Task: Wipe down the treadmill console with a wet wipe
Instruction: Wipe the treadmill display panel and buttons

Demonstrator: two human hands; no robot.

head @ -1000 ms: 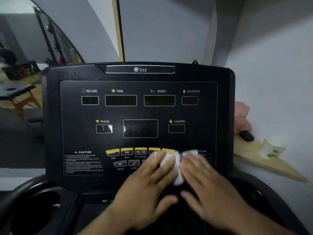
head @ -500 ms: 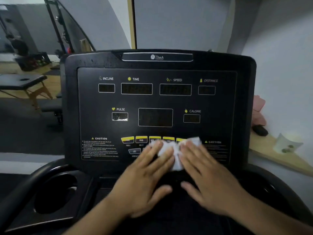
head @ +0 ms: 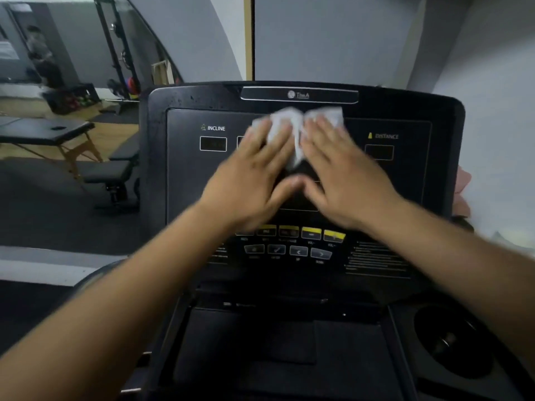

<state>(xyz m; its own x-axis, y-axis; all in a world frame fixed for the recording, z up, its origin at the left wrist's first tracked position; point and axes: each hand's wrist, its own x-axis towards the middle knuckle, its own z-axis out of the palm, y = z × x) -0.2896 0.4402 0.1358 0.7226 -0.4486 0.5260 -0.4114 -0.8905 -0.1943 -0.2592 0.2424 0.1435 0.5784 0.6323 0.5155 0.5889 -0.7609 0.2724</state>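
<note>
Head view; motion blur over both hands and the lower panel. The hands cover the middle of the treadmill console [head: 185, 183], hiding the centre readouts. Only INCLINE at panel left and DISTANCE at right are readable; the small print at lower right is illegible.

The wet wipe [head: 292, 120] sits at upper centre of frame, just under the logo strip, its lower part under the fingers. Left hand [head: 254, 180] and right hand [head: 344, 180] lie side by side with fingers straight and spread, pressing the wipe flat to the panel. Thumb tips touch.
</note>
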